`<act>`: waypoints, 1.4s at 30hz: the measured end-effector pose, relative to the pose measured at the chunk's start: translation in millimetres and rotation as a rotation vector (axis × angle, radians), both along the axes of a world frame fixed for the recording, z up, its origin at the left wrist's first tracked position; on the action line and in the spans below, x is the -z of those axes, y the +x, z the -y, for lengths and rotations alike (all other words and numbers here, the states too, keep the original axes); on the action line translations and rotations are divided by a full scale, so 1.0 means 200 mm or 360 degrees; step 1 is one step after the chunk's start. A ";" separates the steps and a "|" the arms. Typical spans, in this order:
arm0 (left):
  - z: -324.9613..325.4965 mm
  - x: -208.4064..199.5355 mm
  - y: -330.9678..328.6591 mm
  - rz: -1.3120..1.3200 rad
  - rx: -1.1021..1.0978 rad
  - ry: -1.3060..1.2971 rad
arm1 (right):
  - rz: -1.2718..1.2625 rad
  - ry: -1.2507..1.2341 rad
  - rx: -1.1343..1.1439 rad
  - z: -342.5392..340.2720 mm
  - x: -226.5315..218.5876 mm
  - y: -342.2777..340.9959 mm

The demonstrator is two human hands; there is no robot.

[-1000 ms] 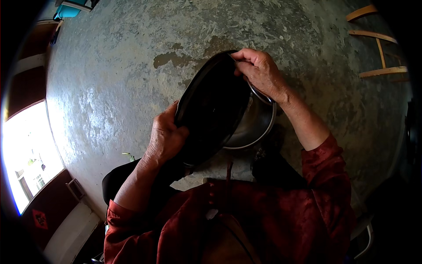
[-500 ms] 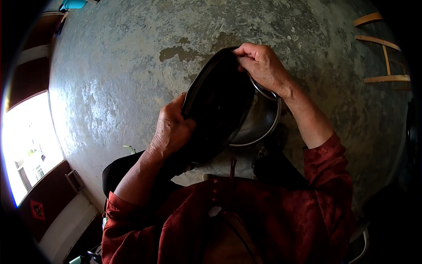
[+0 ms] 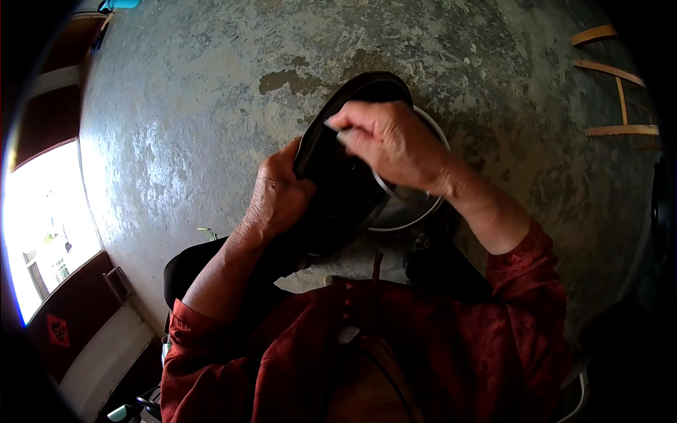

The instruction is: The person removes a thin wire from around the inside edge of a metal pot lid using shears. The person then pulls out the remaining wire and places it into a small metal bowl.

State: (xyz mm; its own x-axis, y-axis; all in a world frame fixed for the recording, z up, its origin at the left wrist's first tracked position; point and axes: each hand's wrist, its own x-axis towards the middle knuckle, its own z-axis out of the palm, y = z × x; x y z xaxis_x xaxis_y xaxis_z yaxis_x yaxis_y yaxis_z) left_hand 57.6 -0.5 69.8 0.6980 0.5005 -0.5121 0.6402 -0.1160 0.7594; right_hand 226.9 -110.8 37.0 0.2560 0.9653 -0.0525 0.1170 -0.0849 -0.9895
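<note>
A large round black pan or basin (image 3: 384, 79), too dark to tell which, is tilted in front of me. My left hand (image 3: 276, 194) is closed around its left rim, thumb over the inner side. Above the pan's inside hovers my right hand (image 3: 398, 144), slightly blurred, its fingers curled and pinched together. Whether something small is between those fingertips, I cannot make out. A curved silver strip (image 3: 381, 185) shows under the right hand; its kind is unclear. Behind and partly below the pan stands a round metal pot (image 3: 402, 228), largely covered by pan and hand.
The worn concrete floor (image 3: 190, 127) has a dark damp-looking patch (image 3: 289, 82) beyond the pan. Wooden furniture bars (image 3: 620, 131) stand at the far right. On the left are a bright doorway (image 3: 53, 233) and dark red panels. My knees flank the pot.
My right hand has let go of the pan's far rim and moved left and nearer, over the pan's inside. My left hand keeps its hold; the pan is nearly still.
</note>
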 end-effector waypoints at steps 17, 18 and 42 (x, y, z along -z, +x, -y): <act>-0.01 0.03 -0.02 0.0055 -0.0109 -0.0146 | 0.0059 0.0045 0.0016 -0.02 0.03 -0.03; -0.01 0.04 -0.02 0.0057 -0.0107 -0.0148 | -0.0002 0.0074 0.0011 -0.02 0.06 -0.01; -0.04 0.02 -0.03 -0.0117 -0.0024 -0.0033 | 0.0444 0.0074 -0.0133 -0.05 0.01 -0.04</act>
